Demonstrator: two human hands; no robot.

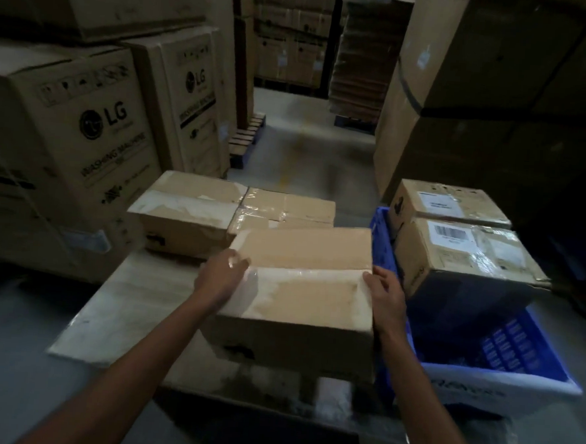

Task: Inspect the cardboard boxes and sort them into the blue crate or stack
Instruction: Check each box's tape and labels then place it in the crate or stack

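Note:
A taped cardboard box [301, 284] sits in front of me on a low flat board [125, 311]. My left hand [220, 279] grips its left edge and my right hand [384, 297] grips its right edge. Behind it lie a plain box [186, 212] and a tape-wrapped box [285, 207]. To the right stands the blue crate [503, 358], which holds two labelled boxes, a near one [467, 260] and a far one [447, 203].
Tall washing-machine cartons [66, 146] wall off the left side. Large stacked cartons [498, 97] rise on the right behind the crate. A concrete aisle [306, 143] runs ahead between them, with pallets [245, 140] and more stacks at the back.

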